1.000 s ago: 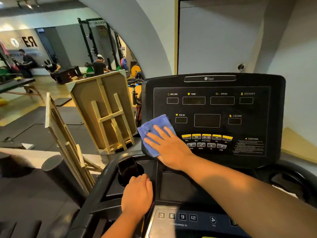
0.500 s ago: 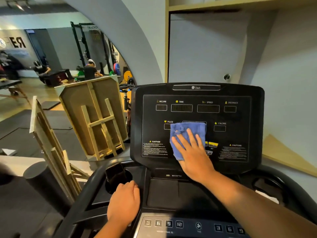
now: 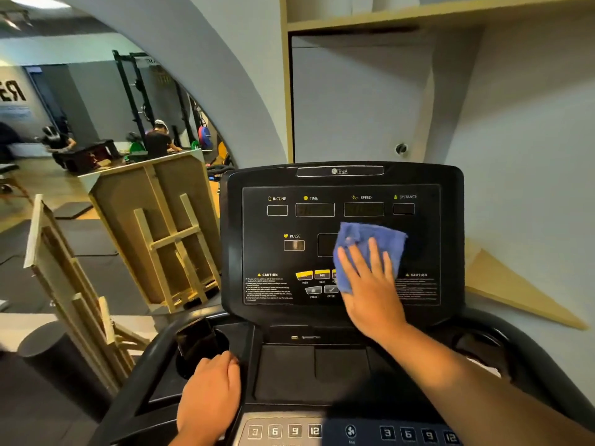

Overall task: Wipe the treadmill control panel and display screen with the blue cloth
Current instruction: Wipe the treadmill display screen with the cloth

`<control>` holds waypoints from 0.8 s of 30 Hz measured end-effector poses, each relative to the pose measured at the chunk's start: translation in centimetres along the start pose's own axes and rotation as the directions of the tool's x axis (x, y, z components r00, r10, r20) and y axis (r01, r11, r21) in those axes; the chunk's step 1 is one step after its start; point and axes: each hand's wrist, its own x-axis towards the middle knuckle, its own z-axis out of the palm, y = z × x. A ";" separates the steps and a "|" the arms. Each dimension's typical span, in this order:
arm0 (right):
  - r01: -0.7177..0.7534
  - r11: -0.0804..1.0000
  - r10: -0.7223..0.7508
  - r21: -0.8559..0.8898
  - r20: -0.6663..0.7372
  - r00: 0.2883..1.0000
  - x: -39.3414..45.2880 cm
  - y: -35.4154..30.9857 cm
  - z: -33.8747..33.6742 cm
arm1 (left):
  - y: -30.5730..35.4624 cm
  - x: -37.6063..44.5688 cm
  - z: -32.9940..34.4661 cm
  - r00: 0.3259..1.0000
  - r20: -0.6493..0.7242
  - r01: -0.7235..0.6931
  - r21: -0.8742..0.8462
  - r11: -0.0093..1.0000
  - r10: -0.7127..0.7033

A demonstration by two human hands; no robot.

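Observation:
The black treadmill control panel (image 3: pixel 341 201) stands upright ahead of me, with dark display windows labelled incline, time, speed and distance. A blue cloth (image 3: pixel 370 239) lies flat against the panel's middle right, covering part of the centre screen and some yellow buttons. My right hand (image 3: pixel 370 288) presses the cloth with fingers spread. My left hand (image 3: pixel 209 397) rests, fingers curled, on the console's lower left edge beside a cup holder (image 3: pixel 199 346) that holds a dark phone.
A lower keypad (image 3: pixel 286 431) with speed and incline numbers sits at the bottom. Wooden frames (image 3: pixel 161 233) lean to the left of the treadmill. A foam roller (image 3: pixel 51 355) stands lower left. People are in the gym far left. A wall is close behind the panel.
My right hand has slid the cloth across the panel from its left edge to the middle right. The left hand has stayed by the cup holder.

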 end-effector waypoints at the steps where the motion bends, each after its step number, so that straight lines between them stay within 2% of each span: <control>1: 0.057 0.998 -0.057 -0.011 -0.004 0.998 1.0 -0.2 -0.1 | 0.1 -0.1 -0.1 1.000 -0.002 0.003 -0.008 1.000 -0.003; 3: 0.119 0.992 -0.120 -0.042 -0.021 0.993 3.7 0.4 -1.1 | 0.4 -0.2 -0.3 1.000 -0.012 0.004 -0.017 1.000 -0.005; 5: 0.087 0.995 -0.088 -0.039 -0.034 0.996 6.4 1.8 -2.6 | 0.3 -0.2 -0.2 1.000 -0.017 0.001 -0.016 1.000 -0.002; 10: -0.236 0.971 0.240 0.043 -0.107 0.965 5.8 6.8 -4.4 | 0.0 -0.2 -0.1 1.000 -0.008 0.012 -0.030 0.999 -0.012; 13: -0.332 0.943 0.333 0.030 -0.121 0.935 1.9 6.1 -3.0 | 0.2 0.0 -0.3 1.000 -0.012 0.025 -0.041 0.999 -0.025; 14: -0.306 0.952 0.305 0.013 -0.105 0.947 1.1 4.8 -2.3 | 0.1 0.1 -0.2 1.000 -0.014 0.024 -0.042 0.999 -0.024; 16: -0.134 0.991 0.133 -0.013 -0.054 0.990 1.0 2.0 -1.3 | 0.0 0.0 -0.1 1.000 -0.004 0.023 -0.037 0.999 -0.023; 19: 0.078 0.995 -0.080 -0.063 -0.032 0.996 4.1 0.2 -1.5 | 0.4 -0.1 -0.4 0.999 -0.003 0.032 -0.045 0.998 -0.032; 22: 0.109 0.989 -0.111 -0.103 -0.020 0.994 7.9 2.0 -3.5 | 0.6 0.0 -0.5 0.999 -0.003 0.034 -0.041 0.999 -0.034; 24: -0.007 0.997 0.004 -0.078 -0.046 0.999 8.7 4.4 -4.6 | 0.5 0.1 -0.4 0.999 0.016 0.041 -0.039 0.998 -0.040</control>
